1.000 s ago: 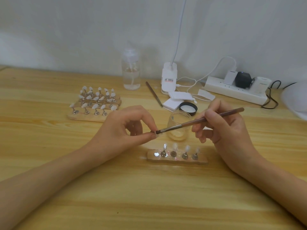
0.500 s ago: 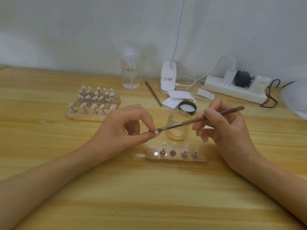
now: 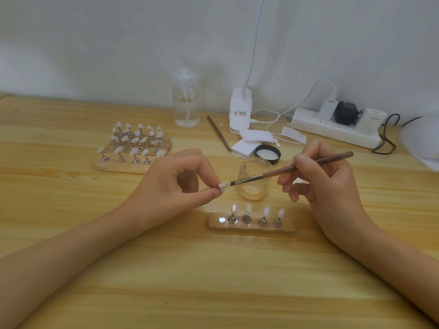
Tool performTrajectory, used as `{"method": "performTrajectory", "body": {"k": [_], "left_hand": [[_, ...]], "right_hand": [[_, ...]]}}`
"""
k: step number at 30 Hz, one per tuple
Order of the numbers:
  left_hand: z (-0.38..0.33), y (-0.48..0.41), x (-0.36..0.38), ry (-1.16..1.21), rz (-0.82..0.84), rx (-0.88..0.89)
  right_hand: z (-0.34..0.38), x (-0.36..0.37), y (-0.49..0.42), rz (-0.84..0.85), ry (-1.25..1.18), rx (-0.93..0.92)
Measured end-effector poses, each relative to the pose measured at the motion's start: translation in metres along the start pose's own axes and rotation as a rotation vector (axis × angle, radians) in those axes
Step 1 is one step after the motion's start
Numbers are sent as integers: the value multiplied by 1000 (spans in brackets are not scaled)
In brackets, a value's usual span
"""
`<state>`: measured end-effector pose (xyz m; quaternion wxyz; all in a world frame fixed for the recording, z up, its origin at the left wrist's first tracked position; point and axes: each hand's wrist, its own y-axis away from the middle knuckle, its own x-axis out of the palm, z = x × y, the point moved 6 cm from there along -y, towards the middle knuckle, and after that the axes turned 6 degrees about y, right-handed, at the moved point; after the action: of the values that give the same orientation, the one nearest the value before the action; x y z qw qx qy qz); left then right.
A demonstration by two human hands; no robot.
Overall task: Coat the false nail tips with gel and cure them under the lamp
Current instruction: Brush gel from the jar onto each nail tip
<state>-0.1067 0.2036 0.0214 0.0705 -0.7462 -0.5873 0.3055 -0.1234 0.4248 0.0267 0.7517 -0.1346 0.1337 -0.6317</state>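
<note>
I see a big wooden table [image 3: 213,281] filling the lower frame. The left hand [image 3: 175,184] is at middle left and the right hand [image 3: 325,184] at middle right. Below them lies a small wooden stand [image 3: 251,228] with pegs. A glass jar [image 3: 252,193] stands just behind it. The right hand grips a thin brush [image 3: 285,170]. The left hand pinches one tiny nail tip [image 3: 224,185] at the center, and the brush hairs touch it.

The long thin brush [image 3: 292,169] was reddish-brown; the round jar lid [image 3: 267,154] black-rimmed; the grained wooden table [image 3: 213,281] honey-yellow.
</note>
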Motion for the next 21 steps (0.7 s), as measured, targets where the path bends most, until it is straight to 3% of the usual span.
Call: {"method": "performTrajectory", "body": {"k": [3,8,15,21], "left_hand": [[-1,0,1,11,16,-7],[-1,0,2,14,40,-16],[1,0,1,64,28,-45],[1,1,1,77,25,-71]], "right_hand": [[0,-3,-1,-25,-20,-3],[5,10,2,91,-33,-45],[2,-1,0,-15,-4,-24],[6,10,2,89,-20,-62]]}}
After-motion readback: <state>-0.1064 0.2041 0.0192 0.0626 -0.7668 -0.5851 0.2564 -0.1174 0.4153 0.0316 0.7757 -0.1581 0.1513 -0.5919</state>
